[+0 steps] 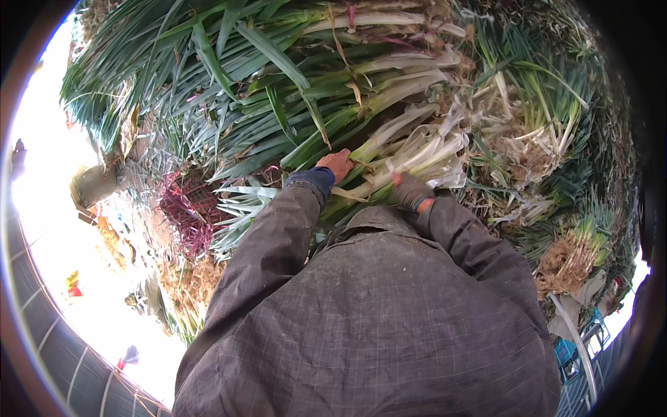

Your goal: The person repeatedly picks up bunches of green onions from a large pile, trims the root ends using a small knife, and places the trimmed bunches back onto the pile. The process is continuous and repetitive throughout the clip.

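Observation:
Large leeks or green onions (396,88) lie in a long pile before me, green leaves to the left and white stalks to the right. My left hand (337,166), bare, rests on the stalks at the near edge, where white turns to green; its fingers are partly hidden. My right hand (411,192), in a greyish knit glove with bare fingertips, is at the white stalks (440,151) just right of it. Whether either hand grips a stalk is not plain. A pink-red tie (351,15) circles a bunch at the top.
A heap of dark red strands (190,211) lies left of my left sleeve. Rooted onion bunches (526,140) crowd the right side, with another root clump (568,260) lower down. A blue-green crate (568,357) and a pale curved pipe (576,339) stand at lower right.

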The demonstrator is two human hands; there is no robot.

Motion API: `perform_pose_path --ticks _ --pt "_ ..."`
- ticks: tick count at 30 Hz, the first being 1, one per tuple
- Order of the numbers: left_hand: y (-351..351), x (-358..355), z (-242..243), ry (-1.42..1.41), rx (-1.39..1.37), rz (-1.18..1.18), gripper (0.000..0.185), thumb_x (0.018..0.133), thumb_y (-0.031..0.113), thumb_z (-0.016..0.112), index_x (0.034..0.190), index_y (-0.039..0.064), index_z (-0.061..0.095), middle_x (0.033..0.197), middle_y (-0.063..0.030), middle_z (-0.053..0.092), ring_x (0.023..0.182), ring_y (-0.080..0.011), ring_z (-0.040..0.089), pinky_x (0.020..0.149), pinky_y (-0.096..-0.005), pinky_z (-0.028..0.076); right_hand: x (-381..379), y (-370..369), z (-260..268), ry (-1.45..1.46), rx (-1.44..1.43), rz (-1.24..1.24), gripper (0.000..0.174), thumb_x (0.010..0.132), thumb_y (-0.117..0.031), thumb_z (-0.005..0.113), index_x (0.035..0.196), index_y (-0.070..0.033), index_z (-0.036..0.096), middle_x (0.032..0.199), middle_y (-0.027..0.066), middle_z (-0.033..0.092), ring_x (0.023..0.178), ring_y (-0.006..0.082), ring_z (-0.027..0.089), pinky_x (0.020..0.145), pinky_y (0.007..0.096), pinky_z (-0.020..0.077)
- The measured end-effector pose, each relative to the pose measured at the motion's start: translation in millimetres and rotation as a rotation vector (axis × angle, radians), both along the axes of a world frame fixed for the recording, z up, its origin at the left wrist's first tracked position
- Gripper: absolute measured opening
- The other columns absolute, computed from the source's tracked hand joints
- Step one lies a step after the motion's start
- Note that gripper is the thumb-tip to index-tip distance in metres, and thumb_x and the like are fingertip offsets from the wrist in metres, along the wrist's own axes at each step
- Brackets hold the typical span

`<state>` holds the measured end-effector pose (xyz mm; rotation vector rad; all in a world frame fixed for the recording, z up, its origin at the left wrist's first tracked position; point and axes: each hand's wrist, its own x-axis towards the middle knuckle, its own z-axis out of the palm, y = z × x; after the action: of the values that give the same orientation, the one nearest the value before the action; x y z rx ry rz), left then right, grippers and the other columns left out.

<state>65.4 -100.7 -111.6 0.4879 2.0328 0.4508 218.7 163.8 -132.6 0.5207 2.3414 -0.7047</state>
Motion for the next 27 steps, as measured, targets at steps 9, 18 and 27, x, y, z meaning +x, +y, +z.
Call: perform_pose_path --ticks 9,18,27 --pt "-6 60 51 0.301 0.092 -0.245 0.034 0.091 0.029 0.061 0.118 0.009 0.054 0.1 -0.0169 0.064 0.097 -0.0379 0.064 0.08 -0.0507 0.05 -29 55 43 -0.19 0.007 -0.187 0.07 0.101 -0.058 0.03 0.109 -0.001 0.07 0.109 0.0299 0.067 0.107 0.0458 0.064 0.088 0.0539 0.0502" --pt "61 -63 -23 0.674 0.025 0.023 0.044 0.085 0.027 0.071 0.123 0.008 0.058 0.121 -0.0161 0.058 0.112 -0.0345 0.056 0.095 -0.0482 0.045 -4 28 -16 -0.172 0.067 -0.105 0.058 0.1 -0.051 0.039 0.103 0.0 0.066 0.102 0.0309 0.066 0.102 0.0489 0.062 0.088 0.0561 0.0487" --pt "75 -35 -13 0.383 -0.041 -0.213 0.048 0.09 0.031 0.068 0.131 0.011 0.053 0.125 -0.02 0.054 0.114 -0.0414 0.054 0.094 -0.0532 0.048 -27 38 31 0.151 0.035 -0.193 0.052 0.102 -0.043 0.035 0.103 -0.001 0.065 0.1 0.0307 0.066 0.096 0.0493 0.063 0.083 0.0546 0.0499"
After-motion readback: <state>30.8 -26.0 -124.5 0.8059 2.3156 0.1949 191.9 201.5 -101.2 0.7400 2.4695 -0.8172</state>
